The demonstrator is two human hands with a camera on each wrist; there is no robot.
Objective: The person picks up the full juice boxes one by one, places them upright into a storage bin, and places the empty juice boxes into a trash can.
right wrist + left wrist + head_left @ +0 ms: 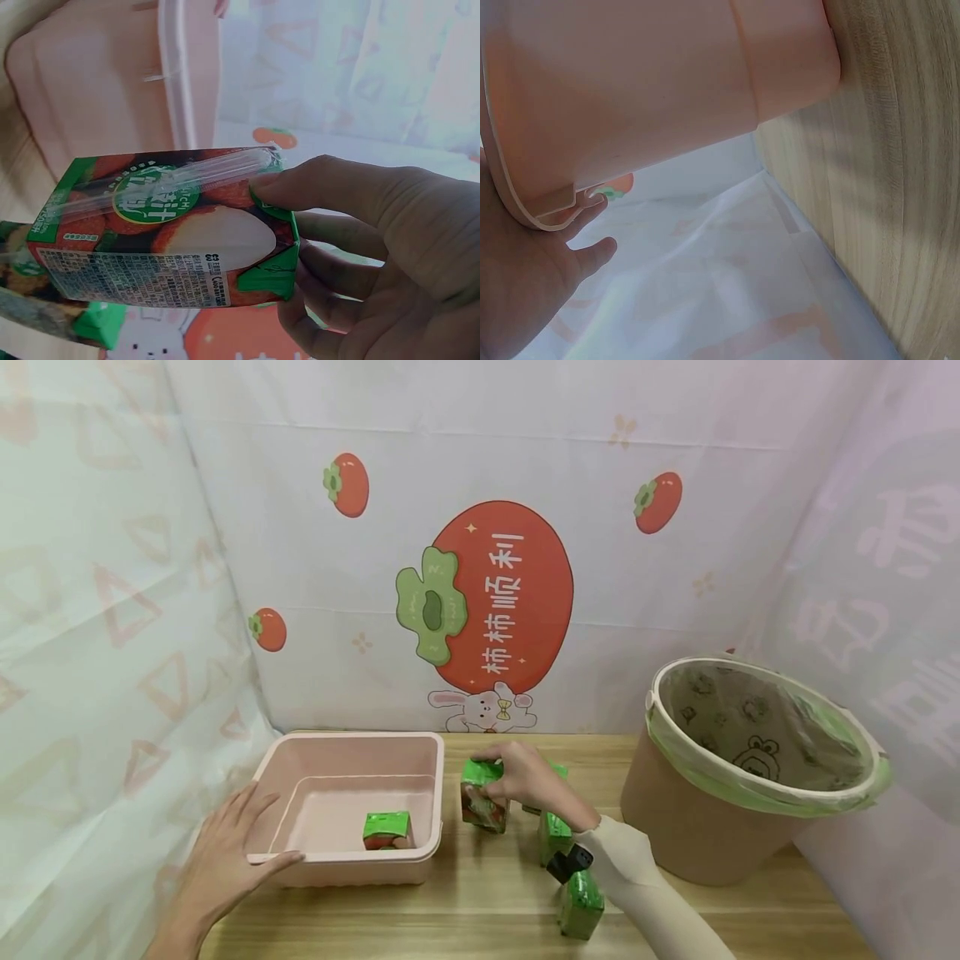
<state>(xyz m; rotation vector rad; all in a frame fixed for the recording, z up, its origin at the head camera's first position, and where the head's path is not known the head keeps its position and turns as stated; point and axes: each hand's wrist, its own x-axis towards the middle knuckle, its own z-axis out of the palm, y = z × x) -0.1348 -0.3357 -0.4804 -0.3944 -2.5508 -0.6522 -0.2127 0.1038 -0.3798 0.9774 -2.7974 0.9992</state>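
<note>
My right hand pinches a juice carton by its green top end, thumb on one face and fingers behind. The carton has lychee pictures and a clear wrapped straw along its side; in the head view it is upright just right of the pink plastic bin. One green-topped carton is inside the bin, near its front right corner. My left hand rests on the bin's front left corner with extended fingers, thumb along the front rim. In the left wrist view the bin wall fills the upper part.
More green-topped cartons stand on the wooden table by my right forearm, one partly hidden behind the wrist. A tall lined bucket stands at the right. Printed cloth walls enclose the back and sides.
</note>
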